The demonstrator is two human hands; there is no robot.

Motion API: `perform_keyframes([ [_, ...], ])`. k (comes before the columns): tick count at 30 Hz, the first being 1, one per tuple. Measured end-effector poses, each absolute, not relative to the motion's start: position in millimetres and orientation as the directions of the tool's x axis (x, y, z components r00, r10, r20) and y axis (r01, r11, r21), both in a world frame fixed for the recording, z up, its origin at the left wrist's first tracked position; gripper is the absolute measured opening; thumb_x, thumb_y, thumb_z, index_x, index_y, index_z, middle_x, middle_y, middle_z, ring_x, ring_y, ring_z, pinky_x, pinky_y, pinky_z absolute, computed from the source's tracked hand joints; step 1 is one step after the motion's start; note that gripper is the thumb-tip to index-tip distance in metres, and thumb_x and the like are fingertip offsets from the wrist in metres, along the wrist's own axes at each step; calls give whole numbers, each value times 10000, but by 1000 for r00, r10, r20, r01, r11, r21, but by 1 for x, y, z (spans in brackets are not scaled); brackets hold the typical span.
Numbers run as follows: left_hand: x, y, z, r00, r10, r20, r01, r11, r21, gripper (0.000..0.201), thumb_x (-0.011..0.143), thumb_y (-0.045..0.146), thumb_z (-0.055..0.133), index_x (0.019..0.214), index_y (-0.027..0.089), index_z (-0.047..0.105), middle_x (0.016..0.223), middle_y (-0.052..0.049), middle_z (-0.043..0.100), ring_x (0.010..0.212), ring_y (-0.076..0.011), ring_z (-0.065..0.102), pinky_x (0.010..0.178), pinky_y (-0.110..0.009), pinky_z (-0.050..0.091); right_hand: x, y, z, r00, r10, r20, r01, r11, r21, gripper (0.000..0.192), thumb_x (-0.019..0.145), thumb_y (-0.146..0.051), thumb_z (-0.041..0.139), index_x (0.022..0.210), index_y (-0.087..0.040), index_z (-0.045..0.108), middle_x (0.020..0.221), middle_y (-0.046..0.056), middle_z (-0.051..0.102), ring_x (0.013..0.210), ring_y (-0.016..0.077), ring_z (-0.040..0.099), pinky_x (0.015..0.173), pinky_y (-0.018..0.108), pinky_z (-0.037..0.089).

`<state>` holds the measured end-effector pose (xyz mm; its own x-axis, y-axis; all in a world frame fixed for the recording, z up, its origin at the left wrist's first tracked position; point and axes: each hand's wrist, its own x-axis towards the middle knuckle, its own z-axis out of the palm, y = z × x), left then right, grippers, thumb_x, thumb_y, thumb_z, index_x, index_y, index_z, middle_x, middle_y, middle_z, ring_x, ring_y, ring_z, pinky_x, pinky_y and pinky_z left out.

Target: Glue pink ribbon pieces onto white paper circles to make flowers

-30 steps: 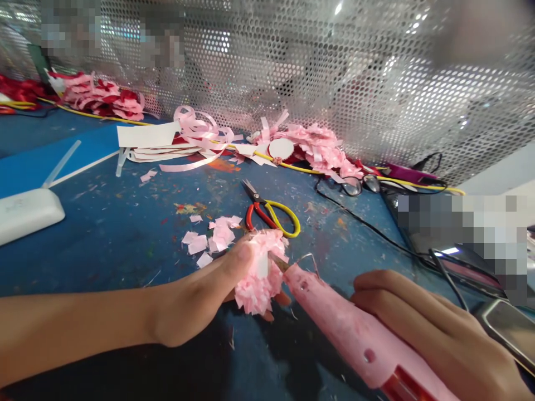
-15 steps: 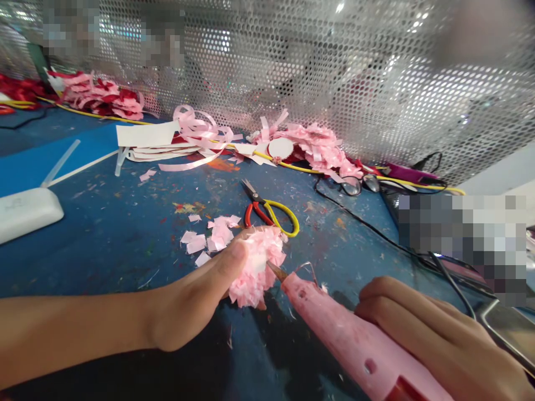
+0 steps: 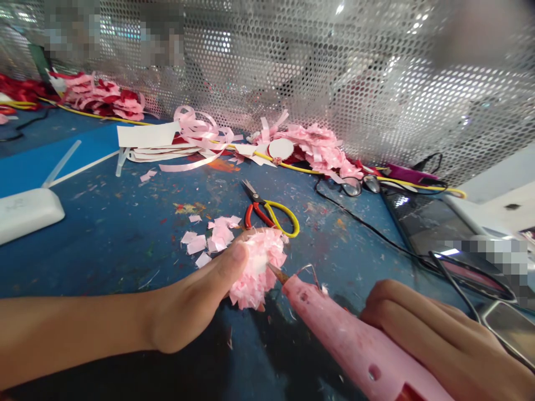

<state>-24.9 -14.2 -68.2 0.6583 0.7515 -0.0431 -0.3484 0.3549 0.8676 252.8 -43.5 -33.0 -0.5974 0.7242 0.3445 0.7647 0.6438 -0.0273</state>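
Observation:
My left hand [image 3: 209,287] pinches a ruffled pink paper rosette [image 3: 251,284], its thumb on the top and its other fingers mostly hidden beneath. A pale patch shows in the middle of the rosette. In my right hand [image 3: 438,340] is a pink hot glue gun [image 3: 338,334], its metal nozzle at the pale patch; whether it touches cannot be made out. Just behind the rosette lie scissors [image 3: 267,210] with one red and one yellow handle. Small cut pink paper pieces [image 3: 219,234] are scattered left of them.
At the back, pink paper strips [image 3: 317,147], ribbon curls [image 3: 203,131] and white card pieces [image 3: 148,135] lie along a perforated metal screen [image 3: 267,67]. Eyeglasses [image 3: 351,186], a black cable [image 3: 368,223] and a dark flat device [image 3: 430,217] are at right. A white case [image 3: 29,216] sits left.
Both hands hold almost the same pose. My right hand and the glue gun have shifted very slightly right and down; the scissors and paper pieces stay put.

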Motion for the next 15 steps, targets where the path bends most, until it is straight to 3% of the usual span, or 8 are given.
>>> perform_keyframes([
  [5, -25, -12, -66, 712, 702, -34, -201, 249, 947, 605, 965, 542, 238, 1472, 213, 276, 1390, -95, 512, 1319, -287, 404, 1058, -410, 325, 250, -46, -33, -576, 728, 371, 779, 627, -22, 370, 901, -498, 393, 642, -253, 492, 615, 44, 449, 554, 199, 473, 472, 295, 428],
  [9, -22, -12, -60, 717, 695, -53, -84, 163, 983, 615, 968, 550, 159, 1459, 212, 310, 1401, -70, 508, 1394, -255, 291, 1147, -405, 189, 253, -46, -31, -620, 700, 354, 730, 680, -67, 327, 940, -393, 354, 661, -247, 444, 643, 45, 489, 554, 183, 504, 447, 278, 413],
  [12, -22, -13, -60, 719, 693, -59, -66, 152, 986, 566, 988, 497, 155, 1447, 220, 337, 1398, -45, 515, 1418, -226, 242, 1176, -381, 100, 253, -43, -26, -670, 643, 371, 658, 746, -105, 296, 974, -290, 248, 739, -246, 421, 667, 35, 513, 564, 156, 532, 463, 255, 429],
  [15, -23, -14, -67, 715, 694, -81, -82, 199, 977, 561, 989, 492, 170, 1438, 212, 356, 1389, -43, 524, 1418, -230, 239, 1178, -383, 108, 253, -41, -24, -700, 608, 374, 627, 774, -86, 255, 969, -231, 223, 861, -253, 453, 731, 48, 575, 634, 156, 590, 512, 258, 457],
])
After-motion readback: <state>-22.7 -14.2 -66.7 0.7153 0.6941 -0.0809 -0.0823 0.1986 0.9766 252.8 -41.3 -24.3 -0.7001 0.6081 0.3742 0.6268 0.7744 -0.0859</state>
